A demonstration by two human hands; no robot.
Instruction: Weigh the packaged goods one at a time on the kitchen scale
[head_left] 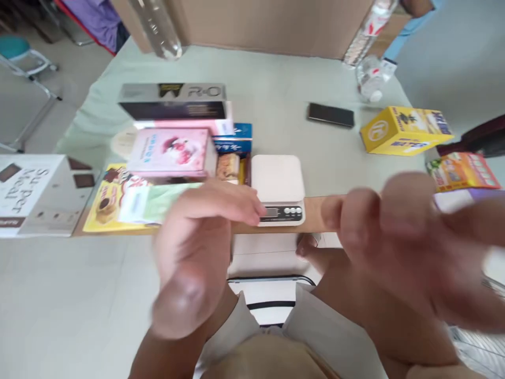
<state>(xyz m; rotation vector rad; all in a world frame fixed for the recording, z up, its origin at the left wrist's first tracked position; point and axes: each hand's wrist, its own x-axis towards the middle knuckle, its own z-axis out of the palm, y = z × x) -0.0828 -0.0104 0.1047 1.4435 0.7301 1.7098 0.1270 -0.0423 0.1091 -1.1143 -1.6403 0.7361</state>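
Holding left fingers (244,202) together, with thumb (183,295) well apart from them, and reaching to the near left corner of the white scale (278,176). Overlapping the left end of its display panel (284,212) in this view; not managing to tell touching from hovering just above. Holding right fingers (360,216) bent and spaced apart, right of the scale, around the counter's (313,210) near edge.

Finding scale lying flat at that near edge, just right of the grouped boxes. Facing display and three round buttons (293,210) toward the wearer; running long axis near to far, roughly square to the edge.

Seeing pale green cloth (272,79) covering most of the counter, bare brown wood along the near edge, brown cardboard (268,26) standing across the back. Spotting on left: silver-and-black box (173,100), pink box (171,150), blue box (236,138), yellow packet (104,200), white Su-per Meal box (35,195). Spotting on right: black phone (330,115) lying flat, yellow box (406,131), orange packet (463,172). Noting pale floor (98,295) below, teal stool (18,47) far left.

Losing right fingers' detail to blur. Cutting off Su-per Meal box at left border, clear bottle (158,29) at top. Hiding part of the pale green packet (165,202) behind left fingers. Not making out the display reading.
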